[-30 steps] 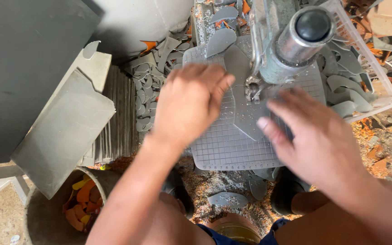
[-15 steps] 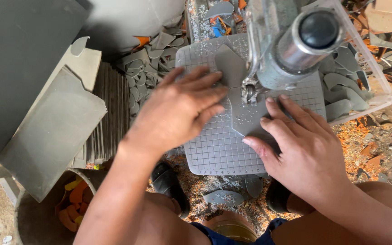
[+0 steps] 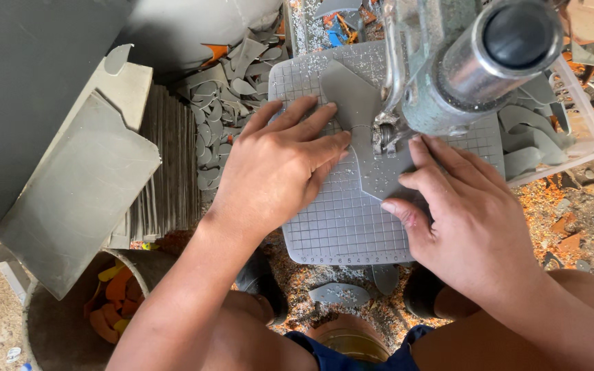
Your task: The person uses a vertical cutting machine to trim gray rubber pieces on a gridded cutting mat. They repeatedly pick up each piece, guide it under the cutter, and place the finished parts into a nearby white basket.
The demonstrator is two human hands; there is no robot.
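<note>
From the head camera, a grey-green metal machine head with a shiny steel cylinder (image 3: 489, 62) looms over a grey gridded cutting mat (image 3: 342, 220). Left hand (image 3: 276, 165) and right hand (image 3: 462, 206), fingers spread flat, press a flat grey sheet piece (image 3: 355, 103) onto it. A stack of grey sheets (image 3: 166, 165) stands left; orange scraps litter the ground.

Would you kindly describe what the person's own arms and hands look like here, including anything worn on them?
Both are bare: the left hand and right hand wear no gloves, rings or watch that can be seen, and both forearms are uncovered with no sleeves reaching into view. The fingernails are short. Fine pale dust seems to cling to the fingers. The only clothing in view is dark blue shorts near the bottom edge.
</note>
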